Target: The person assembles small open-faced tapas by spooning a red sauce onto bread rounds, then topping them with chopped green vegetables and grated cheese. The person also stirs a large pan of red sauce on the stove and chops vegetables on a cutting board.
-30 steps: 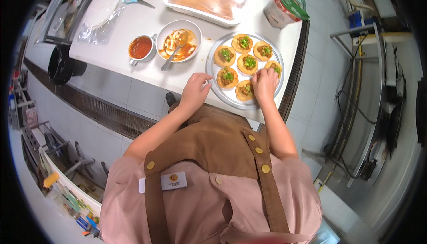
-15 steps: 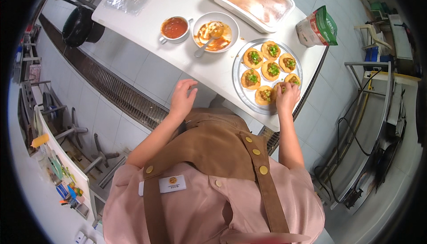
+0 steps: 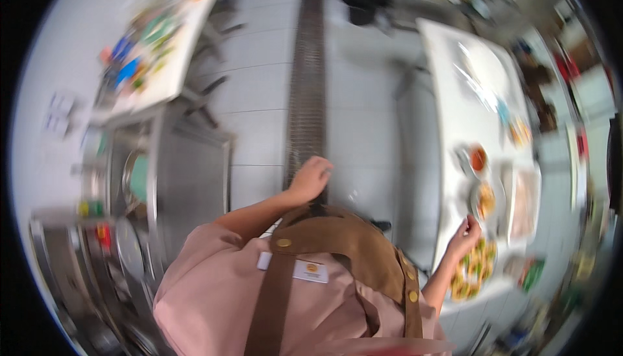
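My right hand [image 3: 464, 236] is above the near part of the white table [image 3: 448, 109], its fingers bent together, beside a white bowl [image 3: 475, 201]. Whatever they may pinch is too blurred to make out. Just below that hand, several round golden pastries with green topping [image 3: 477, 270] lie on a round metal tray [image 3: 497, 266]. Beyond the bowl stands a cup of red sauce [image 3: 478, 158]. My left hand [image 3: 311, 179] hangs over the floor in front of my brown apron [image 3: 337, 233], empty, its fingers loosely curved and slightly apart.
A white rectangular tub [image 3: 522, 203] and a green-and-white bag [image 3: 532, 273] are on the table's right side. Clear plastic [image 3: 480, 73] and blue-handled scissors [image 3: 503, 112] lie farther off. On the left are a cluttered white counter [image 3: 172, 73] and a steel cabinet [image 3: 191, 168]. A drain grate [image 3: 306, 83] crosses the floor.
The view has swung left, so the table now appears at the right. My right hand has left the pastry it was touching and come near the bowl.
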`<state>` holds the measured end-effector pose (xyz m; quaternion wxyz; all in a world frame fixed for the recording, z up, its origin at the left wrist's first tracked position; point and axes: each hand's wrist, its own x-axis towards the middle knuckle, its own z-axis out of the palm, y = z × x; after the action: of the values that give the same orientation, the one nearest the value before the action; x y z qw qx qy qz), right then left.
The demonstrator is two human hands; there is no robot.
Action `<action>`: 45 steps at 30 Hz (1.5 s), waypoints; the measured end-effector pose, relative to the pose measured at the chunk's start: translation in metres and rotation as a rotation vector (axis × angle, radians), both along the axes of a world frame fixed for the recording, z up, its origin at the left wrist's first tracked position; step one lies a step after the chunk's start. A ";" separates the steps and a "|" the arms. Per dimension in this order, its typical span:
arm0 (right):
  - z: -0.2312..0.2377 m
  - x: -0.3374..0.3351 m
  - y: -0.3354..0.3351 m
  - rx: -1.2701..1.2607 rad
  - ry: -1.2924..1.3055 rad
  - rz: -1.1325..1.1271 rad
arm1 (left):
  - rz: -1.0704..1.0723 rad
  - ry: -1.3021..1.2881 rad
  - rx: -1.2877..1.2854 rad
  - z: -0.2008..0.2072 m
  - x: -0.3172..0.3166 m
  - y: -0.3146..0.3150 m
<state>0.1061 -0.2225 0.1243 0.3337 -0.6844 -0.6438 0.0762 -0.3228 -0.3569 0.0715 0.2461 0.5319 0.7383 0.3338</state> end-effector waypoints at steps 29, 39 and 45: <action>-0.094 -1.254 -0.069 -0.169 0.046 1.697 | 1.647 -0.384 -0.121 -0.026 -0.379 -0.186; -0.121 -1.311 -0.062 0.119 -0.105 1.977 | 1.714 -0.425 -0.275 -0.004 -0.414 -0.175; -0.094 -1.282 -0.028 0.350 -0.014 2.102 | 1.648 -0.396 -0.283 -0.003 -0.448 -0.179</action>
<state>-1.1762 -0.2502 0.0300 0.1903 0.2718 -0.9153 0.2284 -0.7712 -0.5363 0.0684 0.1133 -0.2779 0.8671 0.3976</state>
